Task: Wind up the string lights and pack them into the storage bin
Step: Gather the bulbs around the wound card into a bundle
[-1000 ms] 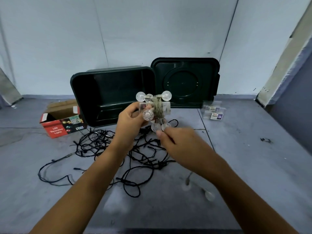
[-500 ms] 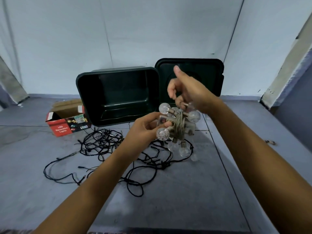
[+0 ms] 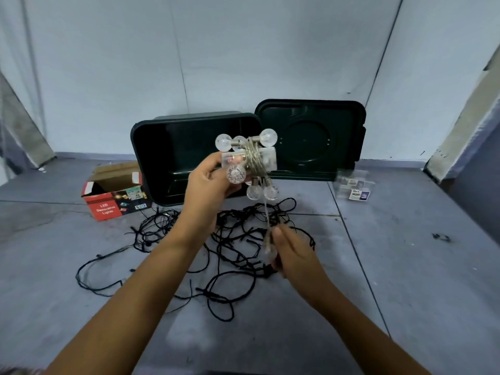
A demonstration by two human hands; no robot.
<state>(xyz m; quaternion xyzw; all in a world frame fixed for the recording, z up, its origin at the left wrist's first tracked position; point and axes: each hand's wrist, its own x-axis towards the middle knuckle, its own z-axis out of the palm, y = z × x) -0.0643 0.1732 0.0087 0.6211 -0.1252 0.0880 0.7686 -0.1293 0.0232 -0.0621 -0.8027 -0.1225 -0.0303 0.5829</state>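
My left hand (image 3: 208, 181) grips a bundle of clear globe string lights (image 3: 250, 158), its pale wire wound round a clear battery box. The bundle is held up in front of the dark green storage bin (image 3: 162, 147), which lies tipped with its opening toward me. A loose strand of the wire hangs down from the bundle to my right hand (image 3: 293, 251), which pinches it just above a blurred globe bulb. A tangle of black string lights (image 3: 232, 239) lies on the floor under both hands.
The bin's lid (image 3: 311, 136) leans against the wall right of the bin. An open red LED lights carton (image 3: 115, 194) sits at the left, a clear plastic package (image 3: 354, 185) at the right. Small dark debris (image 3: 439, 236) lies on the grey floor.
My right hand has come down from above the bundle to below it, drawing the loose strand downward. My left hand has lifted the bundle a little higher in front of the bin.
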